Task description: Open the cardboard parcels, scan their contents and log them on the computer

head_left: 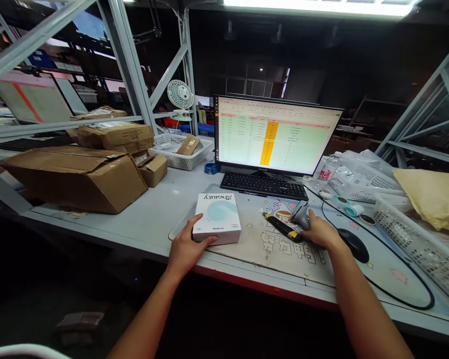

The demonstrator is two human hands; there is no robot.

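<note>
A white box (217, 213) with a pale blue ring and the word "beauty" on its lid sits near the front edge of the desk mat. My left hand (187, 248) grips its near left corner, thumb along the front and fingers at the left side. To the right, my right hand (319, 230) is closed around a grey handheld barcode scanner (300, 215); its fingers are partly hidden. Just left of the scanner lies a black and yellow utility knife (282, 228). A black mouse (353, 245) rests beside my right wrist.
Behind the mat stand a keyboard (264, 185) and a monitor (273, 137) showing a spreadsheet. Cardboard boxes (78, 174) crowd the left side. White baskets (415, 239), tape rolls (354, 210) and a looping black cable (430, 294) occupy the right.
</note>
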